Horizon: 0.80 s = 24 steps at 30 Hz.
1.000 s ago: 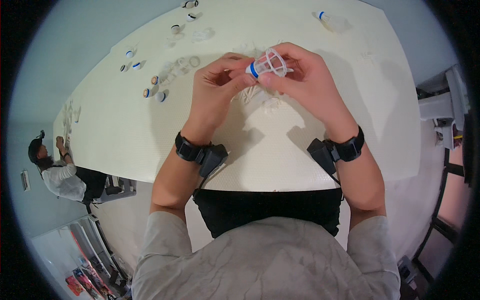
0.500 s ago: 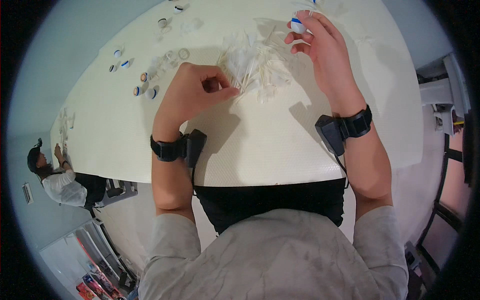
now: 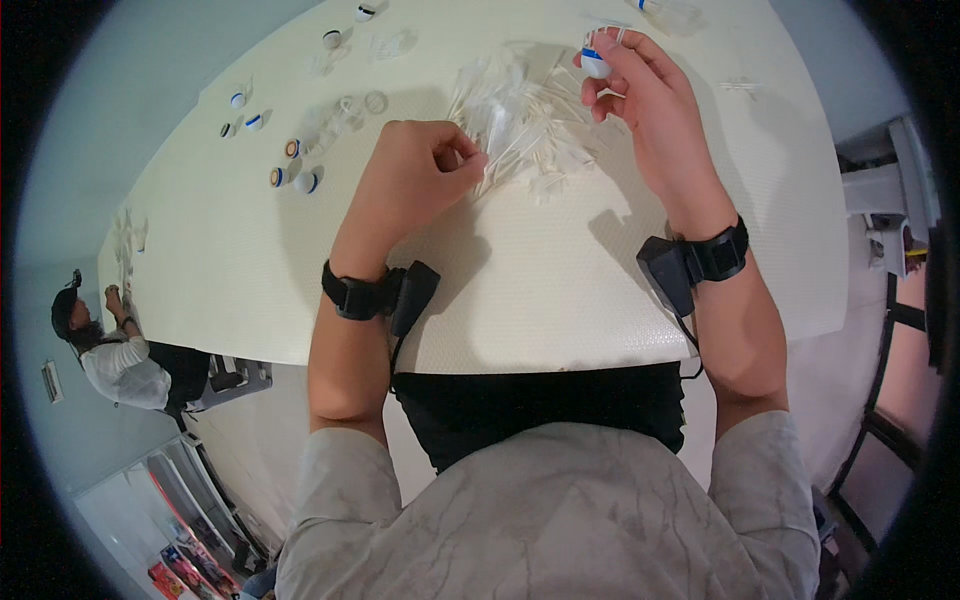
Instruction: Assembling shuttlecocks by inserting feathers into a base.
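Note:
My left hand [image 3: 415, 180] is closed in a pinch at the near left edge of a loose pile of thin white sticks and clear plastic pieces [image 3: 520, 130]. Whatever lies between its fingertips is too small to make out. Raised at the far right of the pile, my right hand [image 3: 655, 110] grips a small rounded white cap with a blue band [image 3: 596, 65]. Several thin white sticks show above it, by the fingers. Black straps with boxy units are on both wrists.
Several small round caps [image 3: 307, 182] lie left of the pile, near clear rings [image 3: 375, 102]. A clear container [image 3: 672, 15] lies at the far right, with a few sticks [image 3: 738, 86] nearer. Another person [image 3: 120, 360] sits at the table's far left end.
My left hand has shifted slightly right and its fingers have drawn closer together at the pile. My right hand has come down a little, still gripping the cap, its fingers more curled.

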### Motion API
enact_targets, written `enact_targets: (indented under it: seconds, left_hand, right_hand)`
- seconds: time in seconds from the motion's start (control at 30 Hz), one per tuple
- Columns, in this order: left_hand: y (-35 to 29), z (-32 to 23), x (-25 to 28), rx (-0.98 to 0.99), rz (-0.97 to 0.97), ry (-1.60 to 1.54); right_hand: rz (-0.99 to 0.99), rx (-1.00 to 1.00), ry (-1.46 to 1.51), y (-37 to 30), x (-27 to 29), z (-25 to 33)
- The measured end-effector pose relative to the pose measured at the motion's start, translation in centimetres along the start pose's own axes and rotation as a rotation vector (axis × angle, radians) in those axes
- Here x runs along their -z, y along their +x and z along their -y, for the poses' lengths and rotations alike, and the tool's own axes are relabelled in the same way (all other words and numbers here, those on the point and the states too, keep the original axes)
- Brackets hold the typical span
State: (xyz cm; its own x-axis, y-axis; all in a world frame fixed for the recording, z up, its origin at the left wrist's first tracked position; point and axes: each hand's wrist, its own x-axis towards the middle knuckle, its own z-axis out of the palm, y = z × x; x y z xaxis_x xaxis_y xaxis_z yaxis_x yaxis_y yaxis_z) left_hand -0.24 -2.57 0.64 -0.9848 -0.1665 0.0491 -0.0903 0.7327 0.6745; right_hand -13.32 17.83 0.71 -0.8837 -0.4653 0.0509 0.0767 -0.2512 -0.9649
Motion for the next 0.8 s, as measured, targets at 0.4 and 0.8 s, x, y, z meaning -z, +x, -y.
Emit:
enact_targets:
  seconds: [0.4, 0.8]
  left_hand:
    - [0.1, -0.4, -0.6, -0.023, 0.020, 0.028]
    - [0.2, -0.6, 0.1, -0.010, -0.432, -0.596]
  right_hand:
    - [0.064, 0.026, -0.016, -0.9, -0.5, -0.1]
    - [0.271, 0.139, -0.198, -2.6, -1.7, -0.1]
